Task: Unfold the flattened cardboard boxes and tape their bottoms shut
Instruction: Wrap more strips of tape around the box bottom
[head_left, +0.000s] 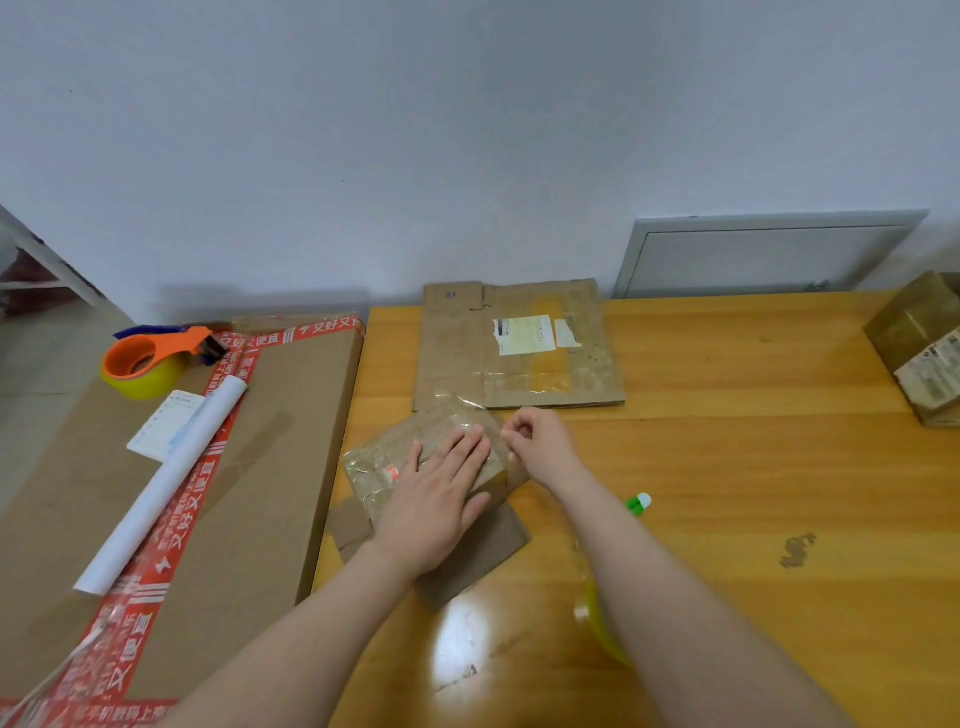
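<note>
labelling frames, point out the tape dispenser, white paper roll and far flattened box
tape dispenser (175, 347): head view, orange body
white paper roll (163, 484): head view, mid tube
far flattened box (456, 353): head view, left panel

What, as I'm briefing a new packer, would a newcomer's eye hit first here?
The left hand pressed flat on the small taped box on the wooden table, the right hand pinching clear tape beside it. Next, the orange tape dispenser on the big carton at left.
</note>
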